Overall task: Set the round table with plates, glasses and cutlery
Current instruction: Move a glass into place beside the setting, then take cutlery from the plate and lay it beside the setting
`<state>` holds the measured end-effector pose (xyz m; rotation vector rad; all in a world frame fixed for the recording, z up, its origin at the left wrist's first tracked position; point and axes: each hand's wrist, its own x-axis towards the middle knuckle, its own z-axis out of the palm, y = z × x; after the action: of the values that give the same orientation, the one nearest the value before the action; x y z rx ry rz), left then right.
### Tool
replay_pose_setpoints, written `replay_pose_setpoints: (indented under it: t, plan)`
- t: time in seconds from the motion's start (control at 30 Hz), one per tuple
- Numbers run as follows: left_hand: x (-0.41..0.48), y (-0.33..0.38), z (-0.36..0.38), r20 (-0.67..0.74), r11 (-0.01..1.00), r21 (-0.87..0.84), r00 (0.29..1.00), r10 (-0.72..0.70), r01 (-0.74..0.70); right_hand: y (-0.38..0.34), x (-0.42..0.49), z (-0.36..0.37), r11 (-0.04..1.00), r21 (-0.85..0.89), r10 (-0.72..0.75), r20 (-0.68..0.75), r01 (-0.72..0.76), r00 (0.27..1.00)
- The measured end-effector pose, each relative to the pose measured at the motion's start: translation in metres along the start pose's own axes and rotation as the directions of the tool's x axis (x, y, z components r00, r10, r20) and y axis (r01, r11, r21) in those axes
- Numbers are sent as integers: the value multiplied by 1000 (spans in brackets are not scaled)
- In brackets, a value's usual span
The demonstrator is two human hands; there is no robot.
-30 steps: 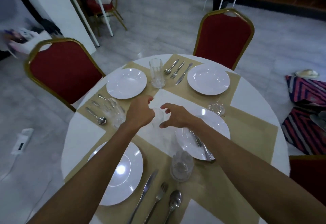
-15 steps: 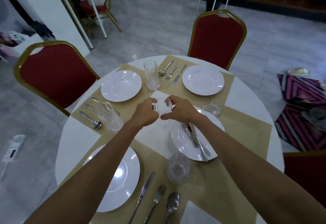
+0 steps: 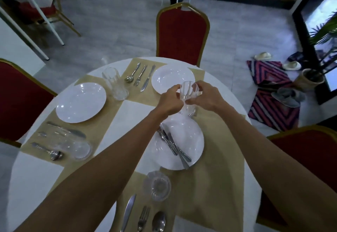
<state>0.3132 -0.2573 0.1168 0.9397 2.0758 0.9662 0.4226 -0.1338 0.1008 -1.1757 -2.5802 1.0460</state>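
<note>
Two grips, left hand (image 3: 169,102) and right hand (image 3: 206,98), pinch glass (image 3: 188,91) | axis near-upright, mouth up

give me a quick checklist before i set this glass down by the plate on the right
1. Grip on the glass: the left hand and right hand both pinch it. Ok.
2. Landing spot on the mat beyond the right plate: hidden under the hands, with something clear showing there. Cannot tell.
3. Cutlery for that place: lying across the plate, not laid beside it. Not ok.
4. Gap to the far plate: the glass overlaps its rim in this view. Cannot tell.
5. Tall glass: upright, well off to the left. Ok.
</note>
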Motion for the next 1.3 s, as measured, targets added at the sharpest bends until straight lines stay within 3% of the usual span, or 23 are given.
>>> replay_pose_setpoints:
  t: [0.8, 1.0, 1.17, 1.3]
  plan:
    - [14, -12, 15, 94, 993, 41, 988, -119, 115, 21, 13, 17, 992, 13, 124, 54, -125, 991]
    - [-13, -50, 11, 180, 973, 22, 957, -229, 228, 30, -7, 14, 947, -44, 319, 202, -317, 926]
    - [-41, -93, 16, 194, 919, -12, 903, -384, 393, 32, -42, 51, 952, 37, 281, 296, -305, 913]
    - [-59, -111, 23, 196, 878, 24, 859, -473, 479, 25, -63, 96, 970, -25, 235, 329, -240, 915]
